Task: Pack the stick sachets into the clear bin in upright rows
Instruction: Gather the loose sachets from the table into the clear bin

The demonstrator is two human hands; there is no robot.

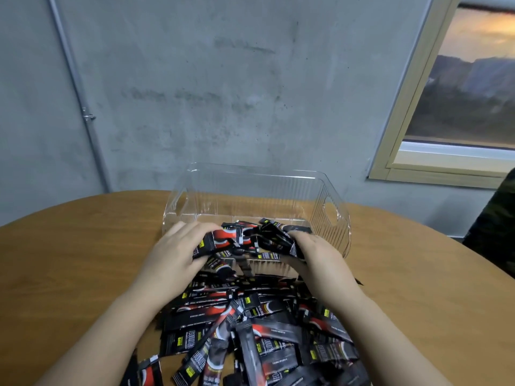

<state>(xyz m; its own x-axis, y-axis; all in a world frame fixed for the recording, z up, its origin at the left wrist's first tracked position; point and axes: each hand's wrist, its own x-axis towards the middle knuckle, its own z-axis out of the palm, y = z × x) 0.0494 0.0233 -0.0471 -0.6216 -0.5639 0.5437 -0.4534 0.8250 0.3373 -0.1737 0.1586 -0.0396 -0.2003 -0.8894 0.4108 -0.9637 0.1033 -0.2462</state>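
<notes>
A clear ribbed bin (331,201) stands on the round wooden table, its far part bare. Between my two hands I hold a loose bundle of black-and-red stick sachets (242,240) over the bin's near edge. My left hand (178,252) grips the bundle's left end with curled fingers. My right hand (315,252) grips its right end. The sachets in the bundle lie crosswise and jumbled, not upright. A large heap of the same sachets (250,324) covers the table between my forearms.
The wooden table (83,246) curves away on both sides, with bare wood left and right of the heap. A grey wall stands just behind the bin. A window (471,101) is at the upper right. Something dark (496,235) sits at the right edge.
</notes>
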